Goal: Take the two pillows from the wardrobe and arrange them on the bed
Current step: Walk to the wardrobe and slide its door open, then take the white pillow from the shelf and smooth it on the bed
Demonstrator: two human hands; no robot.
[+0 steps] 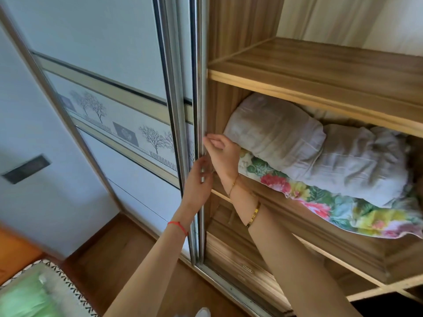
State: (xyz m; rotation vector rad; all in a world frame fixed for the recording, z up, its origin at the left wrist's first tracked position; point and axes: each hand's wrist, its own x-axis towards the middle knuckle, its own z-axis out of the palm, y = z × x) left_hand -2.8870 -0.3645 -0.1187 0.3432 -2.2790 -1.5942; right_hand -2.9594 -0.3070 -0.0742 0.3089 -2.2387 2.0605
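So we're at the wardrobe [231,42] and both pillows are sitting on the middle shelf [219,195]. The grey pillow [297,145] lies on top of the floral pillow [325,204], stacked and shoved toward the left wall of the compartment. The floral one hangs a bit over the front lip, probably because it's just too wide for the space.

Neither hand is on a pillow yet. The left hand [198,179] has its fingers wrapped round the metal edge of the sliding door [198,88]. The right hand [223,152] is just above it, fingers [209,140] curled and gripping that same edge. Our guess is that both go on the one rail because these doors stick, and a grip at two heights keeps the door from racking in its track.

The door sits right at the left end of the opening, so the pillows look reachable. The bed [27,291] is only a corner at the lower left, down behind us, so there's a turn and a carry to come. We'd take the grey one first since it pins the floral one.
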